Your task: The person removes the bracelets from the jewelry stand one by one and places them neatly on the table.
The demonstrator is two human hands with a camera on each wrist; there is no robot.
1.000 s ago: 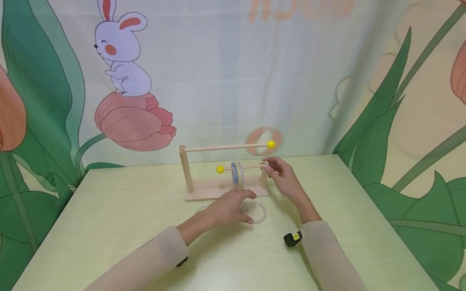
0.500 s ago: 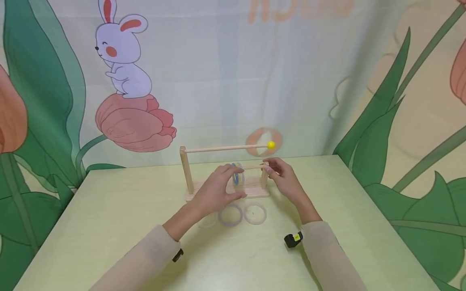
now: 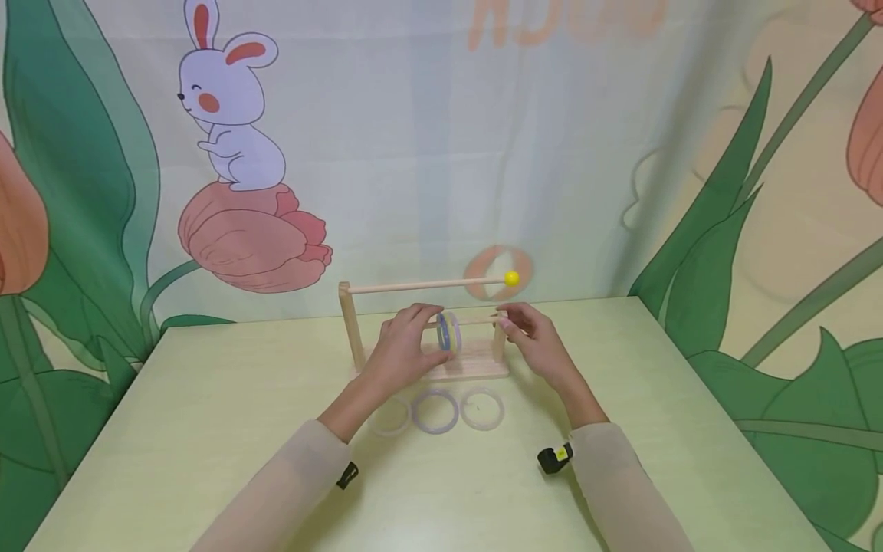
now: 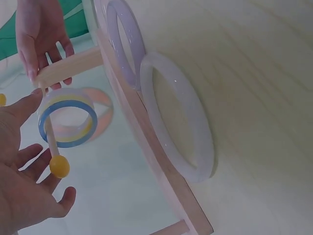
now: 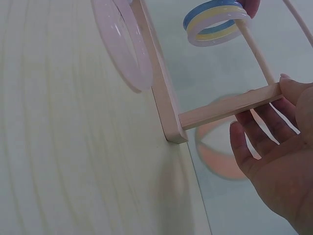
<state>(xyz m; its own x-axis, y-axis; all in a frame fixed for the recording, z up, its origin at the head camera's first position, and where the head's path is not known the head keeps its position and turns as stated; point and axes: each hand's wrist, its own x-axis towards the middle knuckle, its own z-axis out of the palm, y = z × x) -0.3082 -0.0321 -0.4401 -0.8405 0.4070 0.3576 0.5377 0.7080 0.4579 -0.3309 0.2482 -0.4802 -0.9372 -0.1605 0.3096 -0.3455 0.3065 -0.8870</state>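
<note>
- Location: the wooden stand [image 3: 476, 372] sits near the far edge of the desk [image 3: 241, 399]. On the stand's lower rod [image 5: 257, 51] hang the blue ring [image 4: 71, 144], yellow ring [image 5: 215, 12] and pale ring [image 5: 210, 44], with the pale one nearest the short post [image 5: 230, 105].
- Right hand [image 3: 538, 343]: grips the top of the stand's short post, thumb on the near side, fingers behind.
- Left hand [image 3: 398, 346]: fingers loosely curved and spread about the stand's yellow ball [image 4: 59, 166]; thumb at the rings' edge (firm contact cannot be confirmed).
- In front of the stand: a purple ring [image 3: 435, 430] lies flat between two clear rings.
- Assessment: the step appears to be handling the rings on the stand's lower rod. Good practice would be to brace the short post firmly, keep the rings square to the rod, apply even light pressure rather than tugging one edge, and leave room for the rims to pass the ball without snagging.
</note>
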